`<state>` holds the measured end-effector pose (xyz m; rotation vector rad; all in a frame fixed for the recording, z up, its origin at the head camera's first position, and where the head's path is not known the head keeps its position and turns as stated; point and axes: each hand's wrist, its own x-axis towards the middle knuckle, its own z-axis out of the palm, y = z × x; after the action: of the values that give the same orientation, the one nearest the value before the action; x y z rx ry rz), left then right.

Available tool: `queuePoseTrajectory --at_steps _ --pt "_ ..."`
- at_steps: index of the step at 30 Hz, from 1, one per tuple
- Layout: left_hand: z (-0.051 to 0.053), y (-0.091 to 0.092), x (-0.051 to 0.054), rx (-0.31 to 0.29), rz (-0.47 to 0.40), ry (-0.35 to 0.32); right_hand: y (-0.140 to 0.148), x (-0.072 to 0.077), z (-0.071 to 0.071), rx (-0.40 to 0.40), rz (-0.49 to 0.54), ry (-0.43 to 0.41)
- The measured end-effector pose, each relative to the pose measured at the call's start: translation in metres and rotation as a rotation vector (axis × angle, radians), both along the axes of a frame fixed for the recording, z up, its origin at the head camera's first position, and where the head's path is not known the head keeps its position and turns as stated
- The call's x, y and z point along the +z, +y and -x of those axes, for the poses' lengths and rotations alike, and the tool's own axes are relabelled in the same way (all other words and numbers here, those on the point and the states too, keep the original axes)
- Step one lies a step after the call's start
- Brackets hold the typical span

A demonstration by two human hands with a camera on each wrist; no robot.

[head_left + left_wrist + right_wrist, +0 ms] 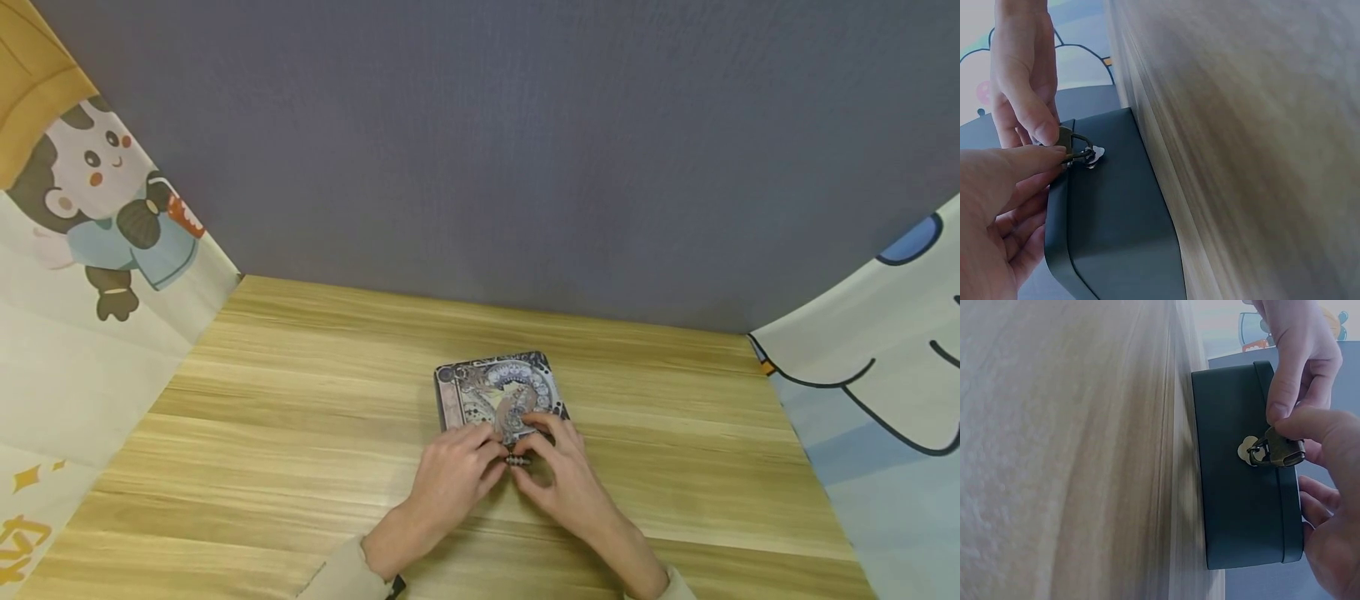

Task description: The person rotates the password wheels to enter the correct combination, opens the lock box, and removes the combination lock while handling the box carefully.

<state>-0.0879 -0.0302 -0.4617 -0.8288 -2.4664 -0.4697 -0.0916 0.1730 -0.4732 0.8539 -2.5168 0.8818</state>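
A tin box with a patterned lid (491,392) and dark green sides (1122,206) stands on the table. At its front hangs a small bronze padlock (1284,449), its shackle at the round metal clasp (1249,450). My left hand (456,467) pinches the padlock from the left, thumb and finger at its body. From the other side my right hand (562,475) pinches it too, with other fingers resting on the lid's edge. The fingertips of both hands nearly meet and partly cover the padlock. Whether the shackle is latched cannot be made out.
The wooden table (300,433) reaches out on both sides of the box. A dark grey partition (480,167) rises behind it. Printed cartoon curtains hang at the left (60,350) and right (885,400).
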Motion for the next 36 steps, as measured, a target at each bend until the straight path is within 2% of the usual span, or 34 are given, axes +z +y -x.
queuePoseTrajectory --at_steps 14,36 --pt "-0.0003 -0.0001 0.0005 0.0 0.003 -0.007 0.0001 -0.0017 0.0008 0.008 0.006 0.026" --pt "-0.0003 0.0001 0.0001 0.005 0.01 -0.004 -0.0001 -0.0014 0.0004 0.005 0.011 0.018"
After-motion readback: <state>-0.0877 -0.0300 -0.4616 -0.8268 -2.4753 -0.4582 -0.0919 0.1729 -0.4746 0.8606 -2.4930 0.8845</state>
